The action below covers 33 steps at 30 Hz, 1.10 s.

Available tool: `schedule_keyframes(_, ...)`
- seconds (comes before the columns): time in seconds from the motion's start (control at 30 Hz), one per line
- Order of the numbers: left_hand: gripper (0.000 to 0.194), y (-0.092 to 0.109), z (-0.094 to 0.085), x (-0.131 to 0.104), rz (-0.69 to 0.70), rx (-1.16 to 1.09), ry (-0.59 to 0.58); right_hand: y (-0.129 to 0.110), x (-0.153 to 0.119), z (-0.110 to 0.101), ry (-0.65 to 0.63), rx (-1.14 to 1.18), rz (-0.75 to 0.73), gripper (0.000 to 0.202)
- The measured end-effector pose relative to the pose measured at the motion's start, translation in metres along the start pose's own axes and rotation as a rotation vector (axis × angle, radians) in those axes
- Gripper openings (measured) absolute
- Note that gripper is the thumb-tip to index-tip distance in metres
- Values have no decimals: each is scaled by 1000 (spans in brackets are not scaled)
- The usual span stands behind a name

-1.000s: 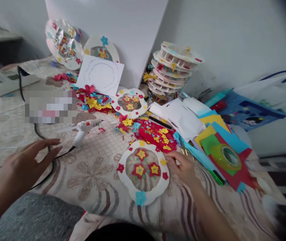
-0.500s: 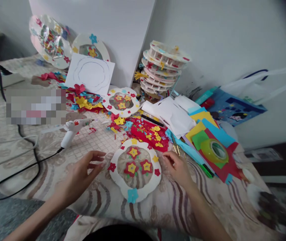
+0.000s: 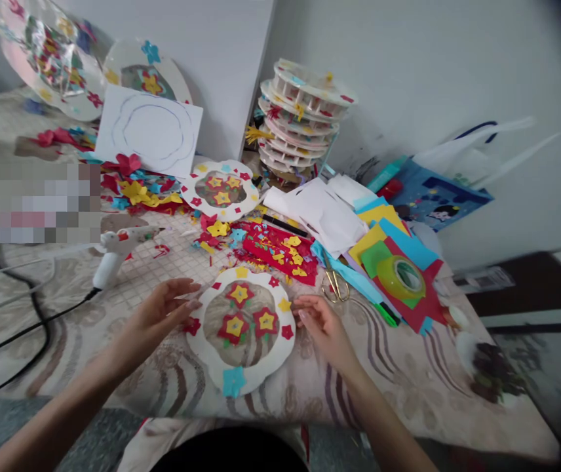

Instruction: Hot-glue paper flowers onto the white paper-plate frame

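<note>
A white scalloped ring (image 3: 205, 351) with a clear middle lies flat on the patterned cloth in front of me. Red and yellow paper flowers (image 3: 234, 326) sit in its middle, and a blue flower (image 3: 234, 381) is on its near rim. My left hand (image 3: 166, 309) is at the ring's left edge, fingers apart and holding nothing. On the right edge, my right hand (image 3: 320, 321) has its fingers loosely spread, with nothing in them. Whether the fingertips touch the rim is hard to tell.
A white glue gun (image 3: 113, 257) with a black cord lies left. Gold scissors (image 3: 334, 286), coloured paper (image 3: 421, 252) and yellow tape (image 3: 383, 275) are right. Behind are a smaller ring (image 3: 194, 198), paper scraps (image 3: 280, 252) and a stacked white tower (image 3: 300, 118).
The view has shifted right, so things appear farther left. My right hand has come closer to the ring's right edge. My left hand remains beside the ring with its fingers apart.
</note>
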<state>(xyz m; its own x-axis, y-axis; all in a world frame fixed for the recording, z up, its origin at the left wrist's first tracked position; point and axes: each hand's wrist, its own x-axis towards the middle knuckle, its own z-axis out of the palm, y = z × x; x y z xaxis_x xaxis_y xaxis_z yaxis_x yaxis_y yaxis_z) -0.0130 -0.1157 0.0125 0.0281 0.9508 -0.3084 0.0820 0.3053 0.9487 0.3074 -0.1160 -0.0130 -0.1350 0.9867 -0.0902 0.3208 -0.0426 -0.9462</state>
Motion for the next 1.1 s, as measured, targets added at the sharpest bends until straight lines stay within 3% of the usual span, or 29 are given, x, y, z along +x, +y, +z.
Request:
schedule_keyframes(0.13,63,-4,-2,8,14,41,-6,-2,5,3,-46,155,69,28)
schedule_keyframes(0.37,54,-5,-2,10,43,52,-49,-9,17,13,-149,322,241,39)
schedule_keyframes(0.47,51,1,-10,8,82,105,-1,-22,24,12,-170,365,275,39)
schedule_keyframes(0.6,46,6,-21,5,108,144,94,-35,33,7,-98,363,201,37)
schedule_keyframes(0.73,51,0,-15,3,39,-80,-3,-36,37,12,-22,312,54,33)
schedule_keyframes(0.83,45,-6,-5,4,-36,-202,-93,-38,36,18,-35,296,-8,31)
schedule_keyframes(0.93,35,-8,-5,6,-83,-221,-61,-47,38,18,-77,313,-37,33)
schedule_keyframes(1.1,28,-5,-14,8,-51,-169,-62,-66,54,10,-27,187,-167,35)
